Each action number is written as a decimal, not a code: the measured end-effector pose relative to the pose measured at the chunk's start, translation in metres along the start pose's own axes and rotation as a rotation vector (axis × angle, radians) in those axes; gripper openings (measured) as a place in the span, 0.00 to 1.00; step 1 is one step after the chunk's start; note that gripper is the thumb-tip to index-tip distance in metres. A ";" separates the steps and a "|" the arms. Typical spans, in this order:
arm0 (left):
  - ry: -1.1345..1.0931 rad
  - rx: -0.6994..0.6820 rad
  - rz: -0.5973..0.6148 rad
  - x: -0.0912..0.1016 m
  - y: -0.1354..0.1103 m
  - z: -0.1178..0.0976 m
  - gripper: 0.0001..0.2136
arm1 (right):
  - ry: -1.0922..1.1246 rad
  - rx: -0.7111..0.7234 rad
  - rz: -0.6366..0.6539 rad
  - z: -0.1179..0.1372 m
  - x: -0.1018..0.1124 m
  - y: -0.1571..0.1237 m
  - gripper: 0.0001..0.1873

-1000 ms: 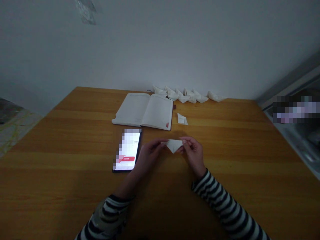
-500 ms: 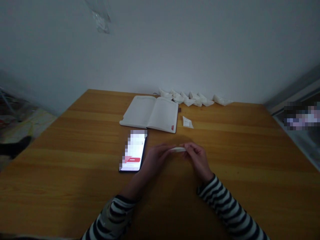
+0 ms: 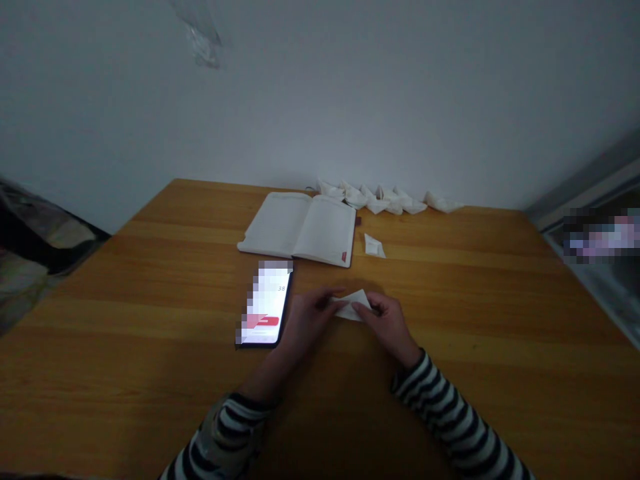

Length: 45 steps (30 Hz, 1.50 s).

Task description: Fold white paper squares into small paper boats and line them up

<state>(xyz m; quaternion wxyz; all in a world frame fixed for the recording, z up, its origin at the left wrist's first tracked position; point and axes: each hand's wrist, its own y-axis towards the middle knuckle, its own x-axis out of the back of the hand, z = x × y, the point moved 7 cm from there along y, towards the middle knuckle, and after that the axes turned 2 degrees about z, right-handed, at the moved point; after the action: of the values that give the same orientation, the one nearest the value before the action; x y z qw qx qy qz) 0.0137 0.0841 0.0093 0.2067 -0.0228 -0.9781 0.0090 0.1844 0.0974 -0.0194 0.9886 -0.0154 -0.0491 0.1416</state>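
A small piece of folded white paper [image 3: 354, 308] is held between my two hands, just above the wooden table. My left hand [image 3: 313, 317] pinches its left end with thumb and fingers. At the right end, the thumb of my right hand [image 3: 389, 323] presses on the paper's face, with the fingers behind it. A lit smartphone [image 3: 265, 313] lies close to the left of my left hand. Beyond my hands rests another small folded white paper [image 3: 374, 246], flat on the table.
An open notebook [image 3: 325, 230] lies behind the phone on the wooden table [image 3: 475, 287]. Several folded paper boats [image 3: 375, 200] stand in a row along the wall at the table's back edge. At far left, a dark-clad limb [image 3: 50, 243] shows beyond the table's edge.
The paper in my hands has turned from edge-on to showing its broad, pointed face. My right thumb now lies over it. The dark limb at left reaches further into view.
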 end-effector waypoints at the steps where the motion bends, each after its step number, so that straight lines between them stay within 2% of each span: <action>1: -0.034 0.025 -0.015 0.001 0.000 0.002 0.12 | 0.000 0.000 -0.028 0.002 0.002 0.000 0.14; 5: -0.172 0.086 0.011 0.001 0.001 0.007 0.10 | -0.001 0.002 -0.069 0.006 0.004 0.000 0.13; 12: -0.134 0.124 0.033 -0.002 0.000 0.007 0.08 | 0.017 -0.049 0.009 -0.002 -0.001 -0.001 0.12; 17: -0.227 0.100 0.065 -0.005 0.000 0.000 0.10 | 0.012 -0.051 -0.072 0.003 0.005 -0.001 0.13; 22: -0.309 0.214 0.090 -0.004 0.001 0.008 0.19 | 0.007 -0.060 -0.080 0.004 0.006 -0.001 0.13; 27: -0.420 0.291 0.094 -0.006 0.003 0.019 0.14 | -0.004 -0.046 -0.055 0.002 0.005 -0.001 0.14; 33: -0.411 0.298 0.179 -0.010 0.001 0.016 0.14 | -0.041 -0.032 -0.061 0.000 0.006 0.000 0.15; 37: -0.337 0.268 0.155 -0.007 0.002 0.014 0.14 | -0.075 -0.021 -0.073 0.002 0.006 -0.001 0.14; 41: -0.274 0.245 0.207 -0.010 0.003 0.011 0.14 | -0.104 -0.022 -0.063 0.002 0.005 -0.002 0.14; 45: -0.172 0.186 0.194 -0.009 0.002 0.004 0.11 | -0.094 -0.024 -0.040 0.003 0.003 -0.002 0.14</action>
<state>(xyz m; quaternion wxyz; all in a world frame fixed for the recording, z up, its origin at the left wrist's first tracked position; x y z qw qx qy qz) 0.0201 0.0855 0.0025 0.1216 -0.0971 -0.9803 0.1214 0.1872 0.0959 -0.0162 0.9876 -0.0195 -0.0973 0.1219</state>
